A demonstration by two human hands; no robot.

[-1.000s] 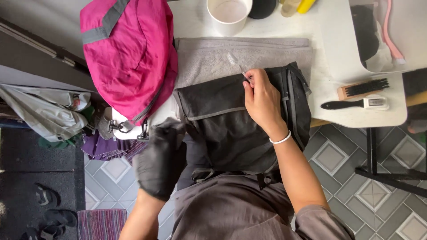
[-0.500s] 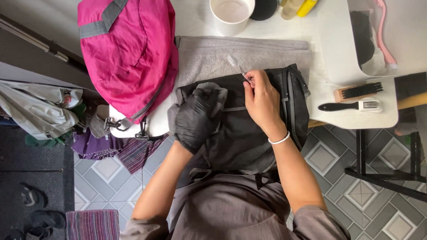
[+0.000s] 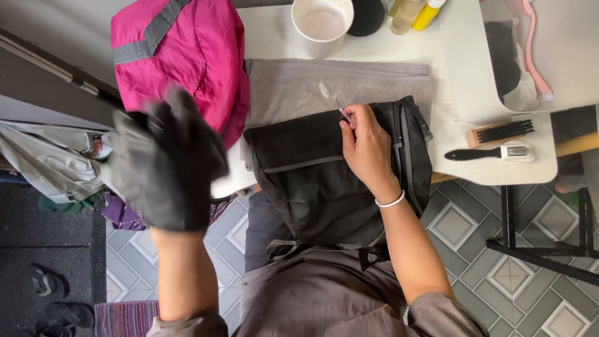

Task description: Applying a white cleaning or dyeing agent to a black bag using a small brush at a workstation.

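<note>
A black bag [image 3: 324, 181] lies over a grey towel [image 3: 337, 87] at the near edge of a white table [image 3: 449, 75]. My bare right hand [image 3: 365, 150] rests on the bag and pinches a thin clear-handled brush [image 3: 334, 103] between thumb and fingers. My left hand [image 3: 162, 168] wears a black glove, is raised in the air left of the bag with fingers spread, blurred, and holds nothing. A pink bag [image 3: 181, 56] sits on the table's left corner, just behind the gloved hand.
A white cup [image 3: 322, 19], a dark round object [image 3: 367, 15] and two bottles [image 3: 417, 14] stand at the table's far side. Two brushes [image 3: 496, 142] lie to the right. A clear bin [image 3: 530, 56] sits at right. Clothes [image 3: 56, 162] and sandals [image 3: 56, 296] lie on the floor at left.
My gloved left hand came up from below the table, passed over the black bag, then swung left and up into the air. My right hand stayed on the bag.
</note>
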